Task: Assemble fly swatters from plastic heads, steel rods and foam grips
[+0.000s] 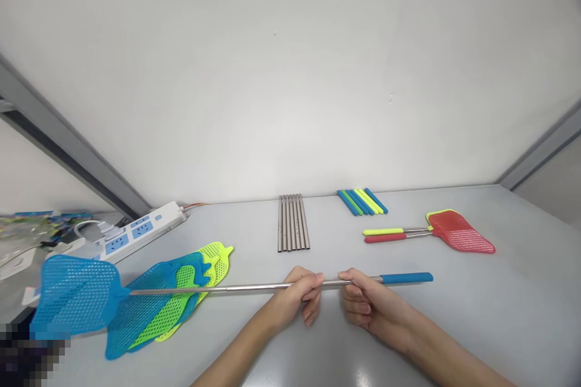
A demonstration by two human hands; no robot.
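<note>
A blue fly swatter (78,295) with a long extended metal rod lies level across the view, its blue grip at the right. My left hand (303,291) is closed on the middle of the rod. A short way to the right, my right hand (363,299) pinches the same rod near the blue grip. Loose swatter heads (154,290) in blue, green and yellow overlap on the table, partly under the blue swatter. Beyond my hands, several metal tubes (293,224) lie side by side. Coloured handle grips (362,201) form a row to their right.
At the right lie a red fly swatter (460,233) and a yellow one mostly beneath it. A white power strip (140,231) with a plug in it stands at the left by a grey frame post. A pale wall (290,84) closes off the table's (512,290) back edge.
</note>
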